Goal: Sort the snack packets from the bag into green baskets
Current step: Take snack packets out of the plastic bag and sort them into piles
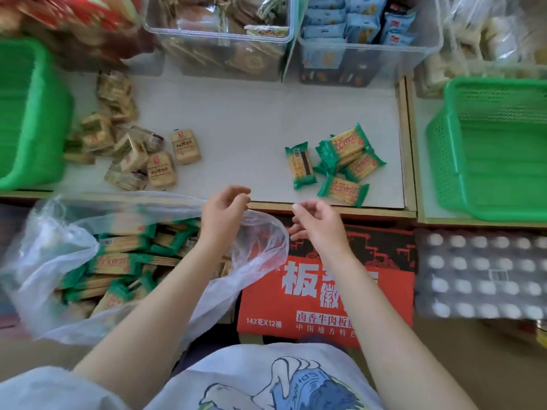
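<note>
Both forearms reach forward from a printed white shirt (pixel 266 377) toward the shelf (pixel 251 119), the one landmark used below. Left hand (pixel 223 210) hovers at the shelf's front edge, above the rim of the clear bag (pixel 50 241); its fingers are loosely curled and hold nothing. Right hand (pixel 315 221) hangs just below that same edge, fingers likewise relaxed and curled, nothing between them.

The bag sits below the shelf's front left, mouth open, holding many green-edged packets (pixel 118 261); their number cannot be counted.

On the shelf's right part lie five green packets (pixel 337 161): one alone to the left, four overlapping in a loose heap. On its left part lies a cluster of tan packets (pixel 139 155), about ten, the farther ones blurred.

Two green baskets stand at the shelf's ends: the left basket (pixel 29 113) at its left end, the right basket (pixel 488 149) just beyond its right edge. No packets show in either.

Two clear bins (pixel 219 39) of wrapped goods stand along the shelf's back. A red carton (pixel 325 291) sits below its front.
</note>
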The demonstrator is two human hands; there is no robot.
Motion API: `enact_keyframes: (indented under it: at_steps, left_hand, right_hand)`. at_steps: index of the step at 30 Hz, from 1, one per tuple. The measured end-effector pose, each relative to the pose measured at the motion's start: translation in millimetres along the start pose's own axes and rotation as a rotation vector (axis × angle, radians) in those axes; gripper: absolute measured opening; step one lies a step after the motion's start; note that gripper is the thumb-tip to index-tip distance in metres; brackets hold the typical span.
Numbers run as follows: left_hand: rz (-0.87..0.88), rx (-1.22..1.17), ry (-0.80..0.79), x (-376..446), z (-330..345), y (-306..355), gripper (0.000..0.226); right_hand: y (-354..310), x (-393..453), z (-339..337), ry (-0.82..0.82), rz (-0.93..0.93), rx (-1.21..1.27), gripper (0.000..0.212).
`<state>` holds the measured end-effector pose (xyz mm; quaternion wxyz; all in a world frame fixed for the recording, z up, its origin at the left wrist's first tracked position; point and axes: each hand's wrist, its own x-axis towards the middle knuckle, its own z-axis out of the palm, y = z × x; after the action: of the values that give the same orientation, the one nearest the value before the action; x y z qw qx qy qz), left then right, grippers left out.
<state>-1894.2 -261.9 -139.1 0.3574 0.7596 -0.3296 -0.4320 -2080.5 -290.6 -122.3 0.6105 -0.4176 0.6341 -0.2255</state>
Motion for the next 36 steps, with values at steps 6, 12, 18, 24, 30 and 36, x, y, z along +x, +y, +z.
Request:
enact_keyframes:
  at_steps: [6,12,18,24,30,36]
  left_hand:
    - [-0.170,0.693,0.152,-51.4,-139.1,-138.2,0.044]
    - [-0.236,0.879,-0.080,-65.1,-196.9,-207.9,0.062]
    - [-0.213,0.809,-0.092,-59.2,-210.8,-219.3,0.059]
    - [-0.189,0.750,-0.115,-59.9,-219.5,-224.0,0.056]
    - [-0.190,0.638,-0.107,-61.1,-221.2,-206.1,0.055]
    - [-0.231,-0.088,-0.118,-56.0,-185.1,-127.6,0.026]
  right_hand:
    - [27.9,-17.6,140.9,-0.424,0.204,-0.097,0.012]
    - [75.1,-0.3,229.0,-0.422,0.259,-0.414,0.041]
    - [97.6,-0.8,275.9,-0.314,0.025,-0.737,0.027]
    - [104.5,-7.1,301.4,-0.218,-0.091,-0.722,0.039]
    - [79.2,-12.2,289.9,-0.279,-0.090,-0.630,0.030]
    - [39.2,-28.1,222.5,-0.303,0.106,-0.003,0.012]
